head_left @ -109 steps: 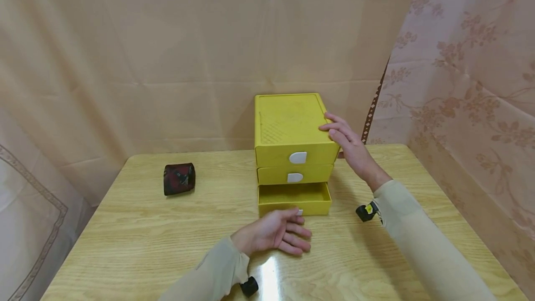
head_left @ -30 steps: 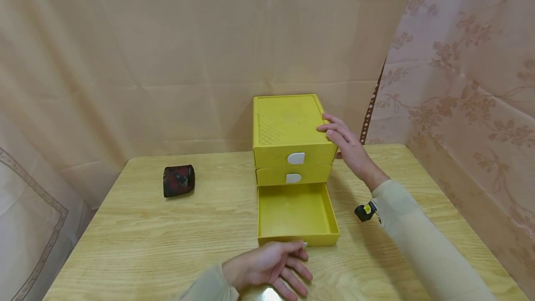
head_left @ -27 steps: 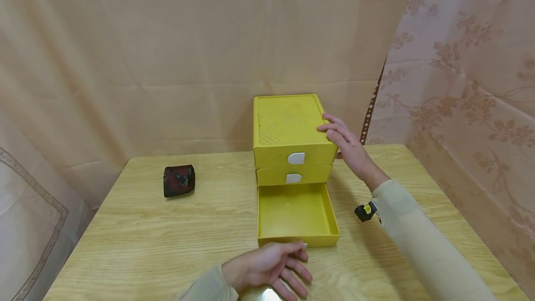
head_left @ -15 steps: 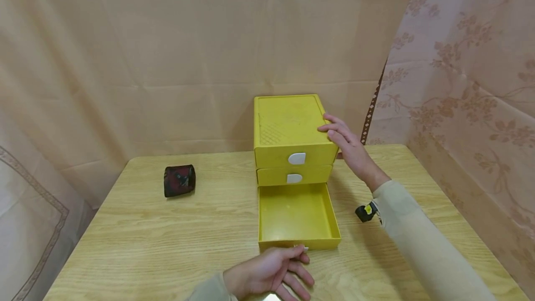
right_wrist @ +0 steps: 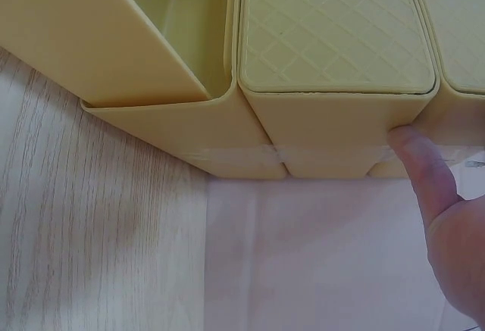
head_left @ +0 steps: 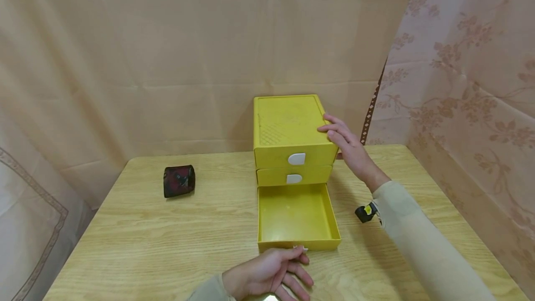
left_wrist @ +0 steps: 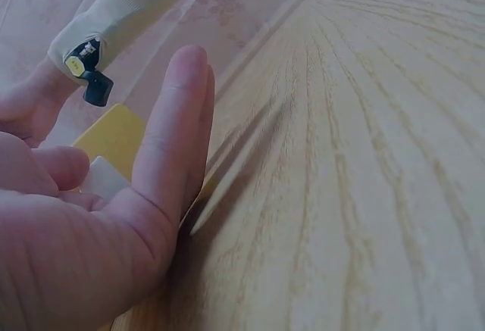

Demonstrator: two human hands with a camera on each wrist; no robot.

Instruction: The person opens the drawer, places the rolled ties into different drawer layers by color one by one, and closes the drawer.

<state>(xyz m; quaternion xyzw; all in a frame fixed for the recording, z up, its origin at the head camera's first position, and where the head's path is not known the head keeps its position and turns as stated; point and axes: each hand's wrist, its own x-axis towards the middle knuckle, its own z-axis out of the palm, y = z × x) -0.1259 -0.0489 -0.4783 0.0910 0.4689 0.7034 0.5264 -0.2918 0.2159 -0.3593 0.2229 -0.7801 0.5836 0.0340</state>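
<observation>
A yellow drawer unit [head_left: 288, 120] with three stacked drawers stands on the table. Its bottom drawer [head_left: 294, 217] is pulled far out, with nothing inside it. At that drawer's front, my left hand [head_left: 269, 273] pinches the small white handle [head_left: 305, 249] between thumb and index finger, the other fingers extended away from it. In the left wrist view the handle [left_wrist: 104, 179] is partly covered by the hand. My right hand [head_left: 349, 147] rests on the unit's top right edge, fingers laid out straight; the right wrist view has one digit [right_wrist: 424, 168] touching the side wall.
A dark, red-patterned cylindrical object [head_left: 179, 181] lies on the left of the wooden table [head_left: 200, 236]. The upper two drawers are closed, each with a white handle [head_left: 296, 158]. Beige cloth [head_left: 188, 59] hangs behind, and a floral curtain [head_left: 472, 96] hangs at the right.
The bottom drawer has come out toward me along with my left hand, mostly before the last second; it has barely moved since. My right hand has stayed on the unit.
</observation>
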